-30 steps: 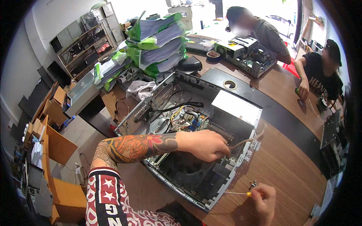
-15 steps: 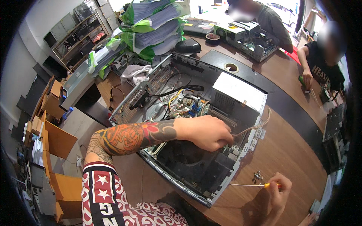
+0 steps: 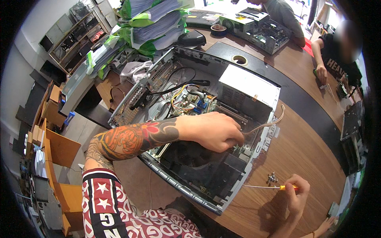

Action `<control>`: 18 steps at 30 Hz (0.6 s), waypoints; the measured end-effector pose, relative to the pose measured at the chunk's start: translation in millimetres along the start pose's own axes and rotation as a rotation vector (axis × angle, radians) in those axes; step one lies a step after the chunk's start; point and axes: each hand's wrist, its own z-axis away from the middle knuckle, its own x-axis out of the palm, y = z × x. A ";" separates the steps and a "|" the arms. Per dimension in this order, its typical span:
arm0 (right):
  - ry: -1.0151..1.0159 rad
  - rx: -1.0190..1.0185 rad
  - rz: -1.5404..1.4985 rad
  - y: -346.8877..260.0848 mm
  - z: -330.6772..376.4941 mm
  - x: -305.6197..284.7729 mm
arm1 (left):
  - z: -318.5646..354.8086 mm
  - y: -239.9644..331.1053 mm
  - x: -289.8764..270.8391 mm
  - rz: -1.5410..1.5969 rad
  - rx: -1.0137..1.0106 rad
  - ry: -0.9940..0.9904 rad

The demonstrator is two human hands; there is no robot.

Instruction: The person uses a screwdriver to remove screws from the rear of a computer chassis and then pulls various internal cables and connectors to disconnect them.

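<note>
1. My left hand (image 3: 212,131): reached into the open computer case (image 3: 190,131), fingers curled and pinched shut on the end of a thin beige cable (image 3: 264,123) near the case's right wall. The cable arcs up and out over that wall.
2. My right hand (image 3: 295,194): on the wooden table (image 3: 301,150) outside the case, just beyond its lower right corner. Fingers closed around the yellow-and-orange handle of a small screwdriver (image 3: 266,186); the thin shaft points left toward the case, lying nearly level.
3. Small metal part (image 3: 272,177): on the table, just above the screwdriver shaft. Too small to tell what kind.
4. Computer case: lying on its side, cover off, spanning the table's middle. Inside I see a silver power supply (image 3: 248,89) at the upper right, bundled coloured wires (image 3: 186,104) and a black cable (image 3: 178,86) at the centre, and a dark panel (image 3: 202,166) below my left hand.
5. Stack of papers in green wrapping (image 3: 147,20): beyond the case, at the far left.
6. Black computer mouse (image 3: 191,38): just beside that stack.
7. Second opened case (image 3: 258,29): far end of the table, with another person (image 3: 283,14) behind it.
8. A further person (image 3: 337,55): seated at the far right, one hand on the table.
</note>
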 end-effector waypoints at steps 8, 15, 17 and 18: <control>-0.177 0.054 0.088 -4.7 6.1 13.1 | -0.4 0.9 -0.9 0.007 0.030 0.017; -0.130 -0.003 0.034 -12.2 1.3 8.6 | -1.3 -1.6 1.0 -0.017 0.014 -0.001; -0.213 0.039 0.036 -11.4 3.6 16.0 | -0.7 -1.9 1.8 -0.017 0.022 0.005; -0.292 0.095 0.040 -10.4 4.2 19.0 | -0.3 -1.8 2.0 -0.019 0.029 0.020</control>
